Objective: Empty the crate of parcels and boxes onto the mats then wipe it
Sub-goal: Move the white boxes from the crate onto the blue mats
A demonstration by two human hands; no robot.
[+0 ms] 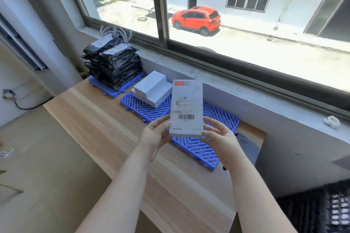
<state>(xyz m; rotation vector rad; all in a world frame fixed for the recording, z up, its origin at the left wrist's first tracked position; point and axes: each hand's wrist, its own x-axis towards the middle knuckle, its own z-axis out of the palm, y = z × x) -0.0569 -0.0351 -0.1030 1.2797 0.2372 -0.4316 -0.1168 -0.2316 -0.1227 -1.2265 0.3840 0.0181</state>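
Observation:
A white box (186, 107) with a barcode label is held up over the near blue mat (197, 147). My left hand (155, 136) grips its lower left edge and my right hand (217, 138) grips its lower right edge. Other white boxes (151, 89) lie stacked at the far end of the same mat. A pile of black parcels (113, 62) sits on the far blue mat (106, 87). The black crate (322, 210) shows at the bottom right, blurred, its inside hard to make out.
The mats lie on a wooden table (106, 128) under a window. A grey concrete sill (246, 89) runs behind them, with a crumpled white rag (331, 121) on it at the right. A grey cloth (248, 145) lies by the near mat's right edge.

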